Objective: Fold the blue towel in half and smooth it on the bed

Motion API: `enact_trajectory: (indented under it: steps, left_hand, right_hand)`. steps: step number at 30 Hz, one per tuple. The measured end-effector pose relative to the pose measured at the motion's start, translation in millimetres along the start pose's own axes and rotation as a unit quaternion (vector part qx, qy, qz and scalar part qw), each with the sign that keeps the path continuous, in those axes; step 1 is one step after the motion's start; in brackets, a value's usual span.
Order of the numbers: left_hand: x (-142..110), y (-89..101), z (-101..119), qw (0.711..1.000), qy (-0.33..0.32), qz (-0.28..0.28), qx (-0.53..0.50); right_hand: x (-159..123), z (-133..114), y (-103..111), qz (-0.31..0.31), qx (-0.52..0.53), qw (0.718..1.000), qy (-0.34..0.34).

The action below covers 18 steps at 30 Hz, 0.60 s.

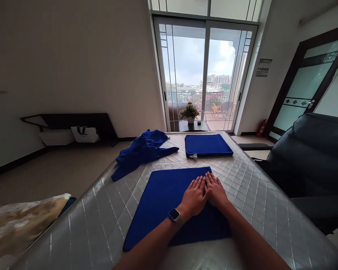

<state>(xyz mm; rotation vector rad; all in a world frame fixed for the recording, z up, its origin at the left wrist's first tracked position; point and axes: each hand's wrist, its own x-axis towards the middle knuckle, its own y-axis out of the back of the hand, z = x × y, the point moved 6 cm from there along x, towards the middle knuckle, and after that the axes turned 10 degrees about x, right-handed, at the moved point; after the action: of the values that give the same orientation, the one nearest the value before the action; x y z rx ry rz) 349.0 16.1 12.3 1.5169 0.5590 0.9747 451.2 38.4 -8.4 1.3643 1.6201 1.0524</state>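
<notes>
A blue folded cloth lies flat on the quilted silver mattress in front of me. Both my hands rest palm down near its far right corner, side by side with thumbs crossing. My left hand, with a watch on the wrist, has its fingers stretched out on the fabric. My right hand lies flat beside it along the right edge. Beyond them sits a neatly folded blue cloth stack with a white tag. Farther left is a crumpled blue cloth.
A black armchair stands close on the right. Past the mattress's far edge, a small dark table holds a potted plant before the sliding glass door. At left are a low black bench and a patterned fabric item.
</notes>
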Motion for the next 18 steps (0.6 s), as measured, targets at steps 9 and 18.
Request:
enact_trajectory:
  steps: [9, 18]
  left_hand:
    - [-63, 7.0, -113, 0.995, 0.082, -0.035, 0.05]
    - [-128, 12.4, -202, 0.98, 0.183, -0.014, 0.081]
  right_hand:
    - [1, -3, 4, 0.015, 0.037, 0.999, -0.026]
    - [1, 0, -1, 0.024, 0.018, 0.999, -0.018]
